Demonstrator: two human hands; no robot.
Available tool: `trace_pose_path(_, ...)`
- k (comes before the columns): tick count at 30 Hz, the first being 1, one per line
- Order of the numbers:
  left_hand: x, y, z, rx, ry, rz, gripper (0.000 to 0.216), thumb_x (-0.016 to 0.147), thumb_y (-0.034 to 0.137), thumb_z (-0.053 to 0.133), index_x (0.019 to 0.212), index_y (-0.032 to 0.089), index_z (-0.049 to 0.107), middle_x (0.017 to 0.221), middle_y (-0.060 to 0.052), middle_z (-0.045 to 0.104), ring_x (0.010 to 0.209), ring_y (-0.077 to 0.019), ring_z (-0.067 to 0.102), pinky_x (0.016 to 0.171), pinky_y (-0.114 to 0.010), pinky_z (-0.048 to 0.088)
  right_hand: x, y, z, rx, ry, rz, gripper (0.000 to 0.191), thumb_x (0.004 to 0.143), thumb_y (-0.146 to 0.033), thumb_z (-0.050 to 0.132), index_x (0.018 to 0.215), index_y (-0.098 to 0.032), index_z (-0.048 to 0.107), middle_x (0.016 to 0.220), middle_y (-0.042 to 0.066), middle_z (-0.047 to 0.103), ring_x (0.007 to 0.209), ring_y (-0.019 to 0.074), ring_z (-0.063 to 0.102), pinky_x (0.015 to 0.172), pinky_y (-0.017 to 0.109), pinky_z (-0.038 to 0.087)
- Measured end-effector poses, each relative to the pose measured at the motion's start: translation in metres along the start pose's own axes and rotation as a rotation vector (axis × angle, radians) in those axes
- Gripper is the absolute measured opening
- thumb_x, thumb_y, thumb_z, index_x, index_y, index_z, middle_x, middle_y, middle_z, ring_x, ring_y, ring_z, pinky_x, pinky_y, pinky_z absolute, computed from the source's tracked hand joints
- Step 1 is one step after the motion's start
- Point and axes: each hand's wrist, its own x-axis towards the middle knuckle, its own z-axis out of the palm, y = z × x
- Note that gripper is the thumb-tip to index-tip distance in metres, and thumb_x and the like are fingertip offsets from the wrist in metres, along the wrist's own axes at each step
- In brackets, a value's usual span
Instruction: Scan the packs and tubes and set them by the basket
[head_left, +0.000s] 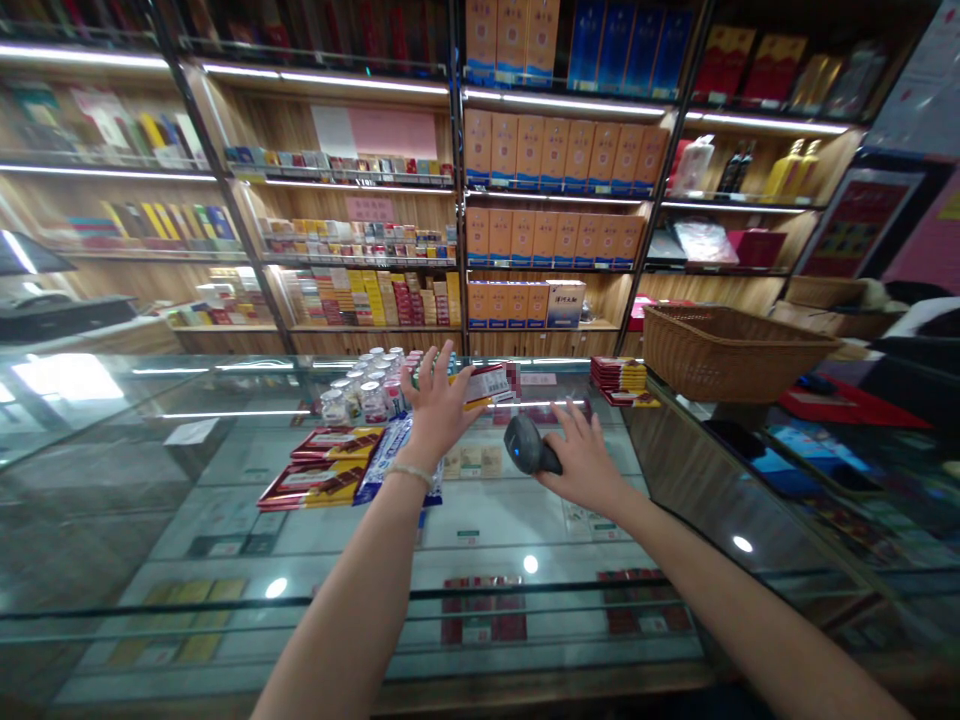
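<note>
My left hand [436, 412] is over the glass counter [480, 520], gripping one end of a red and yellow chocolate bar [489, 384] between thumb and forefinger while the other fingers spread. A printed label side of the bar faces up. My right hand [586, 458] has the handle of a dark barcode scanner [523, 444] between thumb and forefinger; its other fingers stick out loosely. A small blue light shows on the scanner. Left of my left wrist lie red and yellow chocolate bars [322, 482] and blue packets [386, 460]. Behind them stand several small lidded jars [367, 385].
A stack of red and yellow bars [619, 378] sits right of my right hand. Farther right is a wicker basket [735, 350] on a side counter. Shelves of orange boxes [555, 150] and small packs line the back wall. Goods show beneath the glass.
</note>
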Motion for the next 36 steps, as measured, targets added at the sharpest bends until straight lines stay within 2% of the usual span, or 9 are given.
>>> trace_pose_path(8,0.000,-0.001,0.002,-0.044,0.008,0.008,0.054,0.082,0.050,0.079,0.130,0.028,0.067,0.172,-0.017,0.031,0.159,-0.0429,0.025,0.125,-0.073,0.002,-0.004,-0.003,0.002,0.014,-0.120,-0.064,0.042,0.087,-0.041,0.070,0.120,-0.015,0.068,0.173,0.022,0.025,0.163,0.0387,0.011,0.124,0.075,0.006)
trace_pose_path(11,0.001,0.001,0.002,-0.034,0.016,0.019,0.054,0.082,0.049,0.080,0.129,0.027,0.068,0.172,-0.017,0.031,0.158,-0.0430,0.026,0.125,-0.073,0.002,-0.003,0.001,-0.002,0.066,-0.171,-0.074,0.058,0.087,-0.053,0.071,0.131,-0.015,0.064,0.175,0.021,0.017,0.164,0.0385,0.006,0.125,0.074,0.003)
trace_pose_path(14,0.002,0.003,0.001,-0.022,0.028,0.023,0.054,0.081,0.047,0.081,0.129,0.027,0.068,0.172,-0.017,0.032,0.158,-0.0428,0.027,0.125,-0.073,0.002,0.007,0.011,-0.011,0.170,-0.190,-0.050,0.080,0.089,-0.064,0.066,0.153,-0.021,0.047,0.176,0.017,0.017,0.164,0.0355,0.008,0.127,0.069,0.011)
trace_pose_path(17,0.003,0.006,-0.001,-0.020,0.037,0.023,0.053,0.082,0.047,0.080,0.130,0.027,0.068,0.171,-0.018,0.032,0.157,-0.0433,0.028,0.124,-0.073,0.003,0.028,0.025,-0.024,0.191,-0.035,0.010,0.079,0.095,-0.062,0.058,0.162,-0.025,0.036,0.173,0.013,0.029,0.163,0.0323,0.017,0.128,0.062,0.020)
trace_pose_path(20,0.004,0.008,-0.002,-0.015,0.039,0.037,0.055,0.082,0.049,0.080,0.131,0.027,0.068,0.171,-0.018,0.032,0.157,-0.0439,0.028,0.124,-0.074,0.005,0.053,0.034,-0.033,0.101,0.121,0.049,0.079,0.090,-0.054,0.067,0.159,-0.024,0.042,0.169,0.014,0.037,0.159,0.0352,0.026,0.125,0.060,0.026)
trace_pose_path(24,0.004,0.010,-0.003,-0.014,0.041,0.072,0.058,0.080,0.048,0.083,0.132,0.028,0.068,0.171,-0.018,0.033,0.156,-0.0434,0.030,0.124,-0.073,0.005,0.075,0.035,-0.024,0.039,0.201,0.028,0.086,0.083,-0.045,0.077,0.159,-0.029,0.042,0.169,0.013,0.037,0.158,0.0371,0.026,0.122,0.063,0.025)
trace_pose_path(30,0.004,0.015,-0.009,-0.030,0.045,0.119,0.061,0.077,0.044,0.086,0.133,0.029,0.067,0.170,-0.016,0.035,0.156,-0.0429,0.030,0.124,-0.073,0.002,0.076,0.036,0.009,0.064,0.342,0.002,0.085,0.086,-0.050,0.072,0.161,-0.030,0.037,0.167,0.014,0.039,0.155,0.0359,0.032,0.120,0.061,0.024)
trace_pose_path(33,0.005,0.019,-0.010,-0.019,0.032,0.136,0.061,0.076,0.043,0.087,0.132,0.029,0.067,0.171,-0.017,0.033,0.156,-0.0428,0.030,0.124,-0.073,0.001,0.073,0.040,0.009,0.063,0.374,-0.009,0.083,0.087,-0.050,0.071,0.161,-0.031,0.038,0.167,0.013,0.040,0.155,0.0355,0.032,0.120,0.061,0.023)
trace_pose_path(36,0.005,0.021,-0.010,-0.016,0.014,0.154,0.061,0.075,0.044,0.088,0.131,0.029,0.067,0.171,-0.017,0.034,0.156,-0.0425,0.030,0.124,-0.073,0.002,0.071,0.042,0.003,0.042,0.376,-0.010,0.074,0.087,-0.046,0.073,0.155,-0.033,0.046,0.167,0.011,0.041,0.155,0.0353,0.031,0.120,0.063,0.022)
